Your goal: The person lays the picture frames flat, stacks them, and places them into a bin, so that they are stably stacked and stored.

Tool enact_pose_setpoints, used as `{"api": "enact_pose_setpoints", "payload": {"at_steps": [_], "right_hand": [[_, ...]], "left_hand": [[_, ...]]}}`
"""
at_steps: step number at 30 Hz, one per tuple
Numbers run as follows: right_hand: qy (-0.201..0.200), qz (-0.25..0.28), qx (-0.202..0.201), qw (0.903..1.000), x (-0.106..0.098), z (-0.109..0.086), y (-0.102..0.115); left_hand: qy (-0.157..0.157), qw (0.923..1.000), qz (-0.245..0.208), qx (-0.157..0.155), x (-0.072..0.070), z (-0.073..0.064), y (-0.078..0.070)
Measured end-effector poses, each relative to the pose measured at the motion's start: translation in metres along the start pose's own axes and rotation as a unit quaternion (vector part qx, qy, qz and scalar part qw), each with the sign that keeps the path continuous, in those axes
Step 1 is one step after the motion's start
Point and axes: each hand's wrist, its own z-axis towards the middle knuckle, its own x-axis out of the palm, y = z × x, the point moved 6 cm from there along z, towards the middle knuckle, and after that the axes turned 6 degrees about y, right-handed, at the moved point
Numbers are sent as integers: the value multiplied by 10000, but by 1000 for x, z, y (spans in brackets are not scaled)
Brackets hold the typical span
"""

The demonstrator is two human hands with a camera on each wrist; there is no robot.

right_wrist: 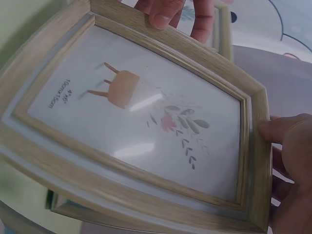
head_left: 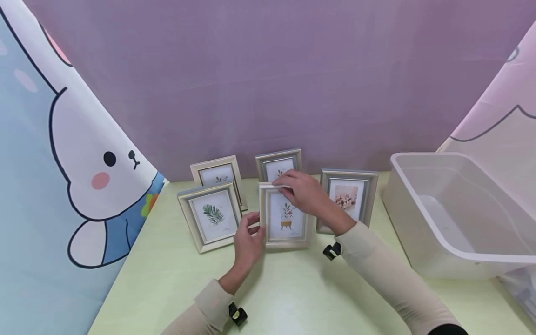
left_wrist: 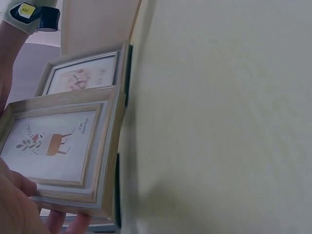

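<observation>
A wood-toned picture frame (head_left: 286, 235) with a potted-plant print stands upright at the middle of the group. My left hand (head_left: 250, 239) pinches its left edge, thumb at the front and fingers behind, as the left wrist view shows. My right hand (head_left: 305, 193) holds the top edge, with the thumb (right_wrist: 273, 130) on the rim. To the left is a frame with a green leaf print (head_left: 213, 215), close to my left fingers. A frame with a pink flower print (head_left: 346, 197) stands at the right, partly hidden by my right wrist.
Two more frames stand behind, one at the back left (head_left: 217, 174) and one at the back middle (head_left: 278, 164), both partly covered. A deep pale plastic bin (head_left: 423, 232) sits at the right of the green table (head_left: 167, 288). A purple backdrop (head_left: 293, 83) rises behind.
</observation>
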Motion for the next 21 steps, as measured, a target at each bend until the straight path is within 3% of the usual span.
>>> {"api": "enact_pose_setpoints", "payload": {"at_steps": [10,16,21], "right_hand": [[519,458,539,9961,-27,-9,-5],[483,750,752,9932,-38,-21,-11],[337,1009,645,9922,-45,-32,-15]], "left_hand": [[62,9985,177,517,-7,5,-27],[274,9957,288,832,-8,8,-42],[329,9861,996,1287,-11,10,-55]]}}
